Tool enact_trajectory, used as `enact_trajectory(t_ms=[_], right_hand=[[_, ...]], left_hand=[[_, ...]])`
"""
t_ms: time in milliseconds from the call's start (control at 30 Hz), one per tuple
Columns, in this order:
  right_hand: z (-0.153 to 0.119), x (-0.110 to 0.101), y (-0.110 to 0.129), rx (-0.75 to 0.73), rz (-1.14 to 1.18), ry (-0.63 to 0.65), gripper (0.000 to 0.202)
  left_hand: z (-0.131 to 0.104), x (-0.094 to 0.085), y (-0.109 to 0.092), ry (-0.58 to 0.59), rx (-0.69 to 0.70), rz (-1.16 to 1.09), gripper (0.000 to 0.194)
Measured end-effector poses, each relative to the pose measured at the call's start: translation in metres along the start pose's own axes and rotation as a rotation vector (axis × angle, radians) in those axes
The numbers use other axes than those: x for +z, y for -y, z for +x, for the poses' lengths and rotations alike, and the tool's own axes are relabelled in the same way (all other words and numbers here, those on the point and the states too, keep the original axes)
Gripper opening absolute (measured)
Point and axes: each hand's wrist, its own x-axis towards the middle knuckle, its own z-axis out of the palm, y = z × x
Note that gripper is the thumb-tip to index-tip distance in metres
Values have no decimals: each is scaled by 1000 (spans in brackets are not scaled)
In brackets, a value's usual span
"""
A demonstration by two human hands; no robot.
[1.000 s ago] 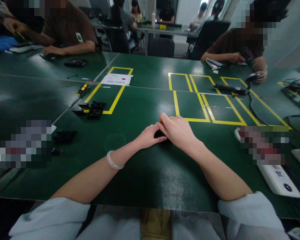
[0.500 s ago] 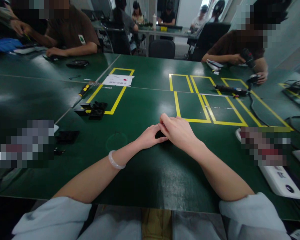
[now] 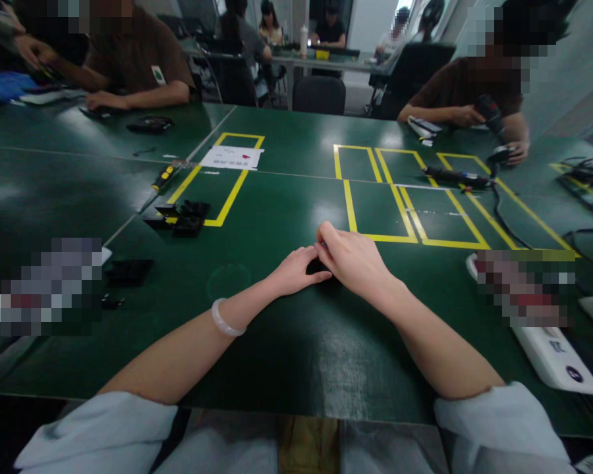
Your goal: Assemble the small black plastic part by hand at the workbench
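My left hand (image 3: 295, 268) and my right hand (image 3: 354, 258) meet over the green table (image 3: 277, 355), near its middle. The left thumb stretches out, apart from the left fingers, whose tips touch the right hand. Curled closed, the right fingers press at those fingertips; anything small between them is hidden. A pale bracelet (image 3: 226, 318) circles my left wrist. Left of my hands lie black plastic parts (image 3: 190, 217) and a flat black piece (image 3: 128, 271). Farther off is a yellow-and-black screwdriver (image 3: 164, 176).
Yellow tape outlines (image 3: 383, 238) mark the tabletop. A printed paper sheet (image 3: 233, 158) lies in one. A black corded tool (image 3: 457, 178) rests at right, beyond a white device (image 3: 556, 359). Across the table, one person (image 3: 151, 59) works at left; another at right holds a power driver (image 3: 491, 115).
My hands stay together in nearly the same pose. The view shifts very slightly, so the things at left appear a little farther left.
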Motion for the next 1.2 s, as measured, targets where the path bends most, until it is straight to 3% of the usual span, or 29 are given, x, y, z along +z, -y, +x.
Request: enact_trajectory(t_ms=[1200], right_hand=[[2, 5, -3, -3, -25, -51, 24]], left_hand=[[0, 2, 4, 4, -21, 26, 53]])
